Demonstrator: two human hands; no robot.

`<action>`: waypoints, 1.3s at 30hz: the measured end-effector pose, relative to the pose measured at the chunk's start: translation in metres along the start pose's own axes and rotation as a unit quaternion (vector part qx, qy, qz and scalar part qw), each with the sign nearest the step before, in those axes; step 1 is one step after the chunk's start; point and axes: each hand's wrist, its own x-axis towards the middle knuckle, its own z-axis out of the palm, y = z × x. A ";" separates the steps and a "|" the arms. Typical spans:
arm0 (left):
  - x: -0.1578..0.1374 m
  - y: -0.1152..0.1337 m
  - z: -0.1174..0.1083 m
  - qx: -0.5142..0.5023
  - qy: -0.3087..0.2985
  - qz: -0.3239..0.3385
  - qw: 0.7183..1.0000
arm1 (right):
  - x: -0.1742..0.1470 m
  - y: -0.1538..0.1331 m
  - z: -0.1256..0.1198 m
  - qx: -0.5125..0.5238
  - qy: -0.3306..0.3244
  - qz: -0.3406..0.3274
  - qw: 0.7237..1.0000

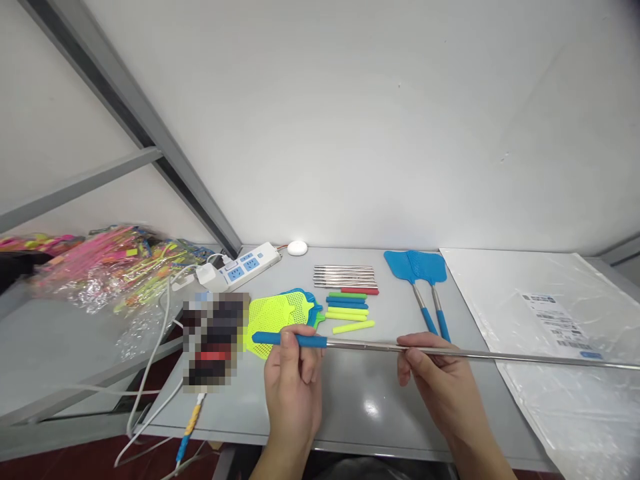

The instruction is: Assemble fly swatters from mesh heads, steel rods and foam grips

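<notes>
My left hand (295, 373) is closed around a blue handle sleeve (311, 341) fitted on one end of a long telescopic metal rod (480, 355). Farther along, my right hand (440, 380) pinches the same rod, which runs extended past the right edge of the view. Beyond my hands lie several loose handle sleeves (347, 302) in red, green, blue and yellow, with a row of short collapsed metal rods (344, 276) behind them. Yellow fly swatter heads (270, 313) are stacked over blue ones near my left hand. Two blue fly swatters (417, 267) with rods and handles lie behind my right hand.
A white power strip (250, 265) with plugs and trailing cables is at the left back, near a small white case (297, 248). A pixelated object (215, 340) lies at the left edge. Plastic packaging (560, 333) covers the right side. Bagged colourful items (125, 260) fill the left shelf.
</notes>
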 end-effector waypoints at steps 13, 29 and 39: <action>0.035 0.035 -0.016 -0.083 0.052 0.048 0.994 | 0.004 -0.016 -0.007 0.057 0.135 -0.037 0.989; 0.032 0.007 -0.006 -0.137 0.073 -0.015 0.988 | 0.022 -0.015 -0.002 -0.064 0.064 -0.040 0.995; 0.049 0.038 -0.031 -0.128 0.068 0.047 0.988 | 0.021 -0.023 -0.019 0.049 0.131 -0.015 0.990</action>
